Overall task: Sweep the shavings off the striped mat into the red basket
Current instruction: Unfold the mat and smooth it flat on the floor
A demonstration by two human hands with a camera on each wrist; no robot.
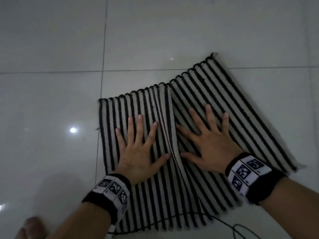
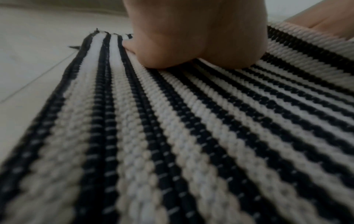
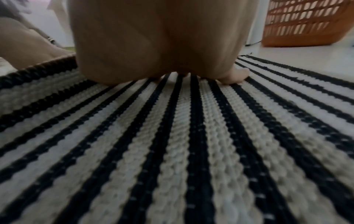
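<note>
Left hand (image 1: 138, 156) and right hand (image 1: 208, 149) both lie palm-down on the striped mat (image 1: 255, 121), fingers straight and spread, gripping nothing; thumbs point toward a raised fold (image 1: 170, 128) running along the stripes between the two hands. The mat sits on a glossy tiled floor (image 1: 51, 49), black-and-white stripes running away from the person. The red basket (image 3: 306, 22) shows only in the right wrist view, standing on the floor beyond the mat's far edge; no shavings can be made out on the weave.
</note>
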